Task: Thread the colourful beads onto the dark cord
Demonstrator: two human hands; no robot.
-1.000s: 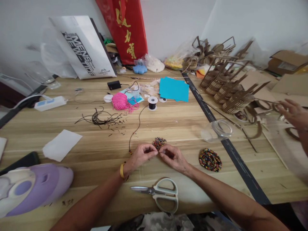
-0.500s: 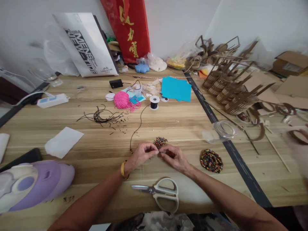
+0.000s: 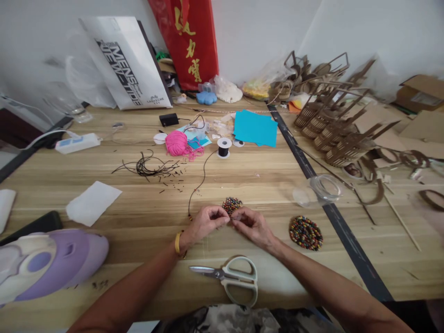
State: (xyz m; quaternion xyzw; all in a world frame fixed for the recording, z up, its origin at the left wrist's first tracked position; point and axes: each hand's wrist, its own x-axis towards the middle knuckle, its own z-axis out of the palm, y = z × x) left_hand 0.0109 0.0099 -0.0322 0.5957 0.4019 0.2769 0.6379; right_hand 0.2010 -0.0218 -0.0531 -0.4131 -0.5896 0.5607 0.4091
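My left hand (image 3: 206,224) and my right hand (image 3: 252,225) meet at the fingertips, both closed in a pinch. A tiny dark bit shows between them; the left fingers appear to pinch the black cord (image 3: 204,173), while what the right ones hold is too small to name. From a white spool (image 3: 224,142) the cord runs down to my left hand, with a few beads on it by the wrist. Just beyond the fingertips lies a small pile of coloured beads (image 3: 231,204). Scissors (image 3: 229,277) lie between my forearms, and a coil of strung beads (image 3: 305,233) is to the right.
Black cord pieces (image 3: 147,166), pink yarn (image 3: 176,143) and blue sheets (image 3: 255,128) lie farther back. A purple-and-white device (image 3: 52,263) stands at left. Brown slatted baskets (image 3: 342,138) and a clear plastic roll (image 3: 325,187) sit at right.
Another person's hand at the right edge has withdrawn from view. The view has shifted slightly; my two hands keep nearly the same pinch.
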